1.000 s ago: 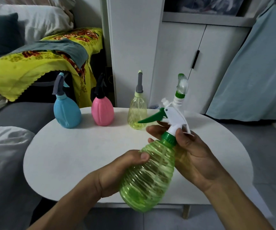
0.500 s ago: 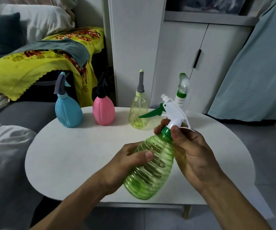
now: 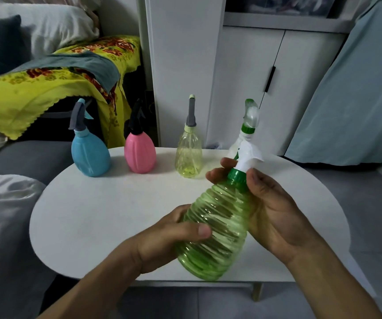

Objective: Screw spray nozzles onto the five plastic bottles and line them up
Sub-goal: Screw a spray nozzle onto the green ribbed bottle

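White tabletop (image 3: 88, 217), held above: green ribbed bottle (image 3: 217, 229), long axis tilted, neck up and away to the right. Body is gripped low by left hand (image 3: 162, 240); green collar (image 3: 237, 176) of white nozzle (image 3: 247, 155) is pinched by right hand (image 3: 275, 212), nearer the thread. Behind, lined up: blue bottle (image 3: 91, 155), pink bottle (image 3: 140, 153), yellow bottle (image 3: 188, 155), clear bottle (image 3: 234, 147).

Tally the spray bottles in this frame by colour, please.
Blue bottle: 1
Pink bottle: 1
Yellow bottle: 1
Clear bottle, mostly hidden: 1
Green bottle, in both hands: 1
Total: 5
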